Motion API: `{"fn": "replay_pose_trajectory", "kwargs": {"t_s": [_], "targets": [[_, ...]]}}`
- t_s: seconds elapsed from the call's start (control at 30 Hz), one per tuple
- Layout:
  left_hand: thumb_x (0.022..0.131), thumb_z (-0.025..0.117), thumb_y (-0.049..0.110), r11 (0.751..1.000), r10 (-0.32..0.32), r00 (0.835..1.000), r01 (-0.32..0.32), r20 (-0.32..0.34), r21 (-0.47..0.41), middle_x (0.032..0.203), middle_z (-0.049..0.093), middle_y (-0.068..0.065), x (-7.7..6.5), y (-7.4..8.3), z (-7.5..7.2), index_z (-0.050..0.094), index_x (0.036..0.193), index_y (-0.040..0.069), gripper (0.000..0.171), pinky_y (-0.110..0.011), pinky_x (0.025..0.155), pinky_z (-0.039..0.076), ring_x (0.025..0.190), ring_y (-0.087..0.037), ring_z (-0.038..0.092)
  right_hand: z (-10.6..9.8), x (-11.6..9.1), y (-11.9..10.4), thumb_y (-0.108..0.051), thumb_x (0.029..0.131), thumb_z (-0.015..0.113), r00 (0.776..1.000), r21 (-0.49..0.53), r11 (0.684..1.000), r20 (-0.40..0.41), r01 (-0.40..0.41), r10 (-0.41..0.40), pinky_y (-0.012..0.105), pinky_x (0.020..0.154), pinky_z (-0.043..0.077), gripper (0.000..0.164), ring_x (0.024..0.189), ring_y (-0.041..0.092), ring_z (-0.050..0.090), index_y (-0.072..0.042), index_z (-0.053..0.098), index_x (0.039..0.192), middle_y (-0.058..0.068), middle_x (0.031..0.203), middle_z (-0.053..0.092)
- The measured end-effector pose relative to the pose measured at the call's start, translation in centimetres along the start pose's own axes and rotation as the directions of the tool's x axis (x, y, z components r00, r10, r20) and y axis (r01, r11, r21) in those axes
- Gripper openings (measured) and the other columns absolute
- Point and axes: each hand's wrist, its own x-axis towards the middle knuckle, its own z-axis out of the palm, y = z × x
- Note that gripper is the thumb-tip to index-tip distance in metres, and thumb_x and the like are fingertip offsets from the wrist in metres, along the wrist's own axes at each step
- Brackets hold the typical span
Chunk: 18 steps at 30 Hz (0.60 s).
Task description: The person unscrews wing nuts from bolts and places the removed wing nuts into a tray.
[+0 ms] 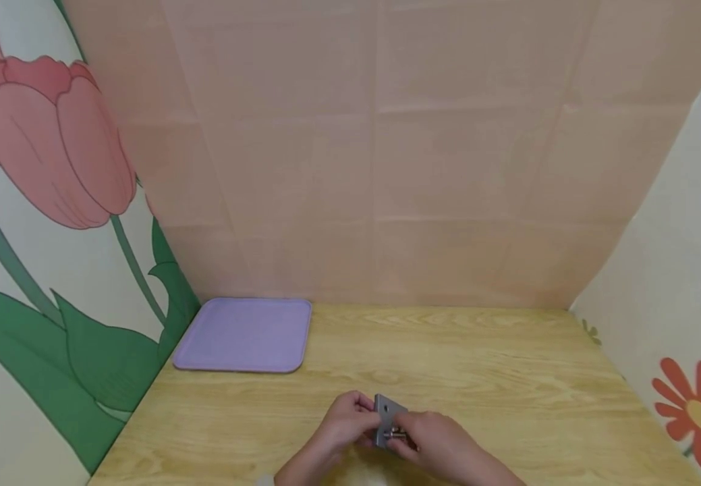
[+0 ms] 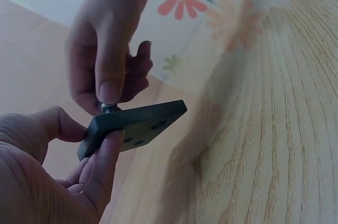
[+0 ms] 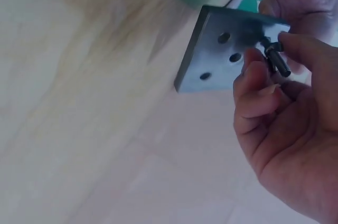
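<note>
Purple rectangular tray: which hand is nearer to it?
The left hand, below and right of the tray in the head view; the right hand is farther right.

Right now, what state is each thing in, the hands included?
Left hand: gripping the metal plate near one end.
Right hand: pinching the bolt.
Metal plate: held raised off the table, tilted.
Bolt: sticking out from the plate's face.
Purple tray: lying flat on the table.
</note>
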Motion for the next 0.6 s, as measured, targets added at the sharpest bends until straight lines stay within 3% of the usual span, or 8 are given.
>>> {"fn": "replay_pose_trajectory", "kwargs": {"t_s": [0.1,0.23,0.3,0.37,0.4,0.5,0.53,0.6], "targets": [[0.075,0.067,0.002,1.0,-0.015,1.0,0.015,0.004,0.005,0.079,0.067,-0.005,-0.06,0.12,0.01,0.06,0.096,0.001,0.022,-0.024,0.051,0.053,0.063,-0.015,0.062,0.11,-0.18,-0.13,-0.033,0.095,0.069,0.989,-0.216,0.969,-0.062,0.119,-0.135,0.016,0.048,0.037,0.018,0.058,-0.004,0.045,-0.019,0.058,0.09,-0.015,0.072,0.056],[0.074,0.066,0.001,1.0,-0.024,1.0,0.024,0.005,0.013,0.079,0.067,-0.005,-0.1,0.22,0.05,0.06,0.097,0.002,0.023,-0.024,0.05,0.052,0.062,-0.015,0.061,0.42,-0.3,-0.17,-0.032,0.089,0.076,0.941,-0.475,0.854,-0.138,0.212,-0.31,0.013,0.045,0.031,0.022,0.059,-0.004,0.042,-0.019,0.059,0.089,-0.012,0.073,0.056],[0.074,0.065,0.001,1.0,-0.021,1.0,0.021,0.005,0.016,0.079,0.067,-0.005,-0.13,0.25,0.09,0.06,0.097,0.001,0.024,-0.024,0.05,0.051,0.061,-0.015,0.061,0.48,-0.37,-0.19,-0.033,0.088,0.077,0.927,-0.529,0.822,-0.157,0.212,-0.34,0.013,0.044,0.03,0.023,0.059,-0.003,0.042,-0.019,0.06,0.089,-0.012,0.073,0.056],[0.074,0.065,0.001,1.0,-0.014,1.0,0.014,0.004,0.013,0.079,0.067,-0.005,-0.2,0.31,0.14,0.06,0.097,0.001,0.024,-0.024,0.05,0.052,0.062,-0.015,0.061,0.38,-0.48,-0.2,-0.036,0.09,0.075,0.941,-0.488,0.852,-0.157,0.189,-0.299,0.013,0.045,0.032,0.022,0.06,-0.003,0.043,-0.019,0.061,0.092,-0.012,0.075,0.057],[0.074,0.066,0.001,1.0,-0.011,1.0,0.011,0.003,0.013,0.079,0.067,-0.005,-0.25,0.33,0.16,0.06,0.097,0.001,0.023,-0.024,0.05,0.052,0.062,-0.015,0.061,0.3,-0.54,-0.2,-0.038,0.092,0.072,0.954,-0.434,0.885,-0.153,0.167,-0.256,0.014,0.046,0.034,0.021,0.061,-0.004,0.044,-0.02,0.061,0.092,-0.013,0.076,0.057],[0.075,0.067,0.002,1.0,0.003,1.0,-0.003,-0.002,0.009,0.079,0.067,-0.004,-0.4,0.41,0.24,0.06,0.096,0.001,0.023,-0.024,0.05,0.052,0.063,-0.014,0.061,0.0,-0.56,-0.11,-0.045,0.1,0.059,0.991,-0.151,0.987,-0.114,0.048,-0.066,0.018,0.048,0.039,0.027,0.06,-0.003,0.047,-0.02,0.062,0.09,-0.015,0.073,0.057],[0.075,0.067,0.002,1.0,0.007,1.0,-0.007,-0.002,0.006,0.079,0.067,-0.004,-0.46,0.44,0.26,0.06,0.096,0.001,0.023,-0.023,0.049,0.051,0.063,-0.014,0.061,-0.07,-0.54,-0.04,-0.047,0.101,0.054,0.996,-0.045,0.999,-0.093,-0.004,0.0,0.019,0.049,0.039,0.03,0.058,-0.003,0.047,-0.021,0.063,0.09,-0.016,0.071,0.056],[0.075,0.069,0.003,1.0,0.015,1.0,-0.015,0.0,-0.003,0.078,0.066,-0.004,-0.56,0.48,0.3,0.059,0.096,0.0,0.023,-0.023,0.049,0.051,0.063,-0.014,0.062,-0.15,-0.52,0.13,-0.049,0.104,0.046,0.993,0.14,0.985,-0.042,-0.103,0.11,0.022,0.049,0.039,0.04,0.054,0.0,0.046,-0.019,0.067,0.089,-0.014,0.066,0.055]]}}
